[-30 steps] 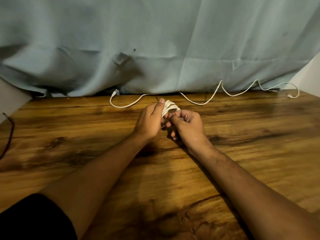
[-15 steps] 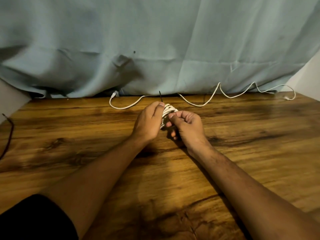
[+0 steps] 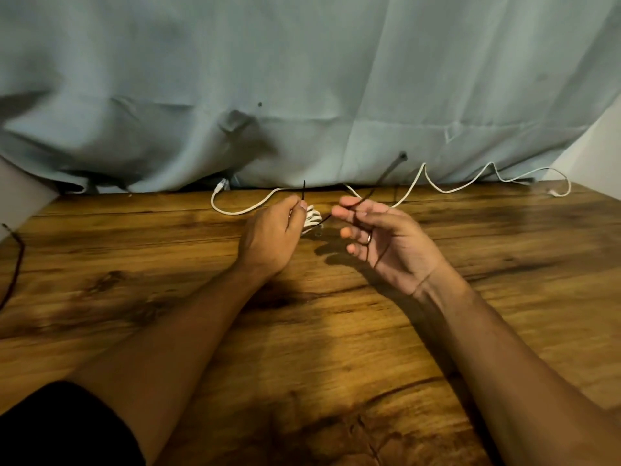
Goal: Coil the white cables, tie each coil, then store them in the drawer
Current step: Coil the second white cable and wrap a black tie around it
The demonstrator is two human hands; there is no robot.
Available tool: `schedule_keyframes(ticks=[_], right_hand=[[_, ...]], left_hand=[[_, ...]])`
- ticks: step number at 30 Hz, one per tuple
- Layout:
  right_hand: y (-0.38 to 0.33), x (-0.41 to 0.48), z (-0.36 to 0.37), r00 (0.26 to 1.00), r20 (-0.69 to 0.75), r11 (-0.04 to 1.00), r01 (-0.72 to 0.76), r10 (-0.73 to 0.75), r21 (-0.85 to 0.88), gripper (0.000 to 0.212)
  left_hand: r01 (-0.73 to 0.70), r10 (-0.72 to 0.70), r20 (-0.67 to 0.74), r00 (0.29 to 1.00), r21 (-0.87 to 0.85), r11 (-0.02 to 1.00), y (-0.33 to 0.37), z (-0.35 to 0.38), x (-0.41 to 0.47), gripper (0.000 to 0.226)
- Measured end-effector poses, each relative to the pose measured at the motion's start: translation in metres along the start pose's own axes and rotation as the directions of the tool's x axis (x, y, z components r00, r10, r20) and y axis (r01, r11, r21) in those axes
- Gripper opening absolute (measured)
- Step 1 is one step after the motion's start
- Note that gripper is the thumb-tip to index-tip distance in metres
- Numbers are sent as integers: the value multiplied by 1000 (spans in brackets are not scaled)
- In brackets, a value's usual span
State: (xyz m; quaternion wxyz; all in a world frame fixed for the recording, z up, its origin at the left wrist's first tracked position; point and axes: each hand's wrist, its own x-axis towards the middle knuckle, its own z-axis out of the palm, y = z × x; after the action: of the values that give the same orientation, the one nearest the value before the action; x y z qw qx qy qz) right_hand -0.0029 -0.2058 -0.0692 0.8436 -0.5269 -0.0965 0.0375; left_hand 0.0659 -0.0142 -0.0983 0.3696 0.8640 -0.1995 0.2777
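Head view: left hand (image 3: pixel 272 233) grips the white coil (image 3: pixel 312 218) at the table's (image 3: pixel 302 348) far centre. The coil is mostly hidden and its axis is unclear. The dark tie (image 3: pixel 383 178) has one end upright above the left fingers.

Right hand (image 3: pixel 386 240) is palm up with fingers loosely spread and the tie across them; whether it pinches the tie cannot be told.

A loose white cable (image 3: pixel 437 189) runs left to right beneath the curtain (image 3: pixel 302 79).

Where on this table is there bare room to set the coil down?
Bare table lies between the forearms, and right of the right hand, nearer than the loose white cable. Crowded: the back middle, where the left hand holds the coil and dark tie.
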Motion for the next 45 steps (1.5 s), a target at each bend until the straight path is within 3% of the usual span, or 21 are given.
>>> schedule_keyframes(ticks=[6, 13, 18, 24, 29, 37, 45], right_hand=[[-3, 4, -4, 965, -159, 978, 202, -208, -48, 22], [-13, 0, -9, 918, -233, 929, 353, -322, 107, 8], [-9, 2, -12, 854, -314, 910, 398, -415, -117, 9], [6, 3, -8, 837, -231, 819, 364, -497, -445, 7], [16, 6, -10, 849, -162, 773, 359, -503, -523, 13], [16, 8, -11, 875, -212, 835, 305, -436, -459, 16], [20, 7, -10, 835, -101, 705, 384, -540, -596, 17]], left_hand=[[-52, 51, 9, 999, 147, 988, -3, -6, 0, 29], [-120, 121, 7, 993, 220, 968, -5, -8, 0, 28], [-186, 188, 20, 982, 257, 948, -1, -7, -2, 28], [-338, 342, 51, 938, 348, 874, 3, -4, -4, 32], [-444, 454, 68, 888, 381, 811, 9, -1, -6, 26], [-484, 489, 94, 867, 387, 785, 12, 1, -7, 23], [-504, 508, 106, 855, 404, 763, 13, 2, -8, 26]])
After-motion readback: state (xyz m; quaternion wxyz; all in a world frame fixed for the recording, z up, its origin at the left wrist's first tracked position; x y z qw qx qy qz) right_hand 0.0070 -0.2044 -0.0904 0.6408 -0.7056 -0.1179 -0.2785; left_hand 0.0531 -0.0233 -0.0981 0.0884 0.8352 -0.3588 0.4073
